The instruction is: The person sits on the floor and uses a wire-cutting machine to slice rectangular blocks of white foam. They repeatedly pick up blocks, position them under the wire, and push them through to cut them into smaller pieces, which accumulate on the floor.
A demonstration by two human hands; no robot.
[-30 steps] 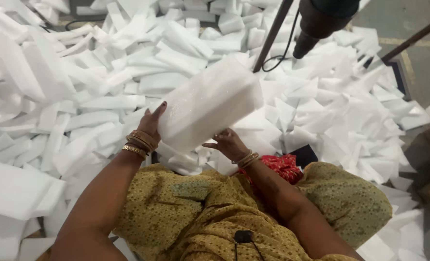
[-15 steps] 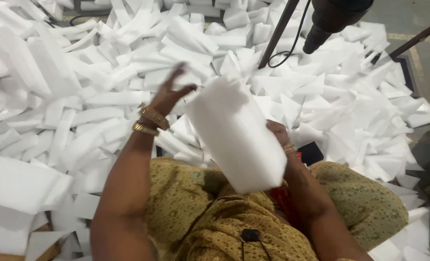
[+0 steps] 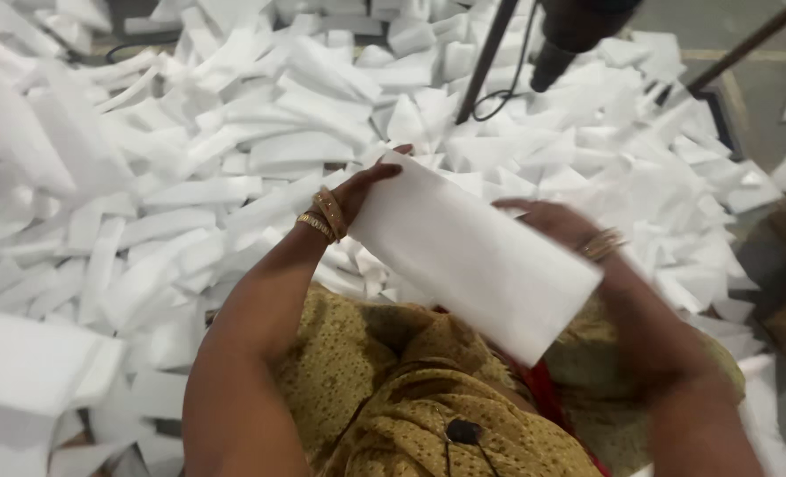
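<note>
Head view: a person in a mustard patterned dress [image 3: 428,397] sits amid white foam offcuts [image 3: 189,177] heaped across the floor.
Foam block: a white rectangular foam block [image 3: 472,256] at picture centre, tilted, its long axis running 10 to 4 o'clock.
Left hand: the left hand [image 3: 366,190] closes its grip on the block's 10 o'clock end, gold bangles [image 3: 322,215] at the wrist.
Right hand: the right hand [image 3: 556,221] touches the block's 2 o'clock edge; its grip is blurred and cannot be told.
Backdrop: a dark tool [image 3: 574,31] on a stand at 1 o'clock.
</note>
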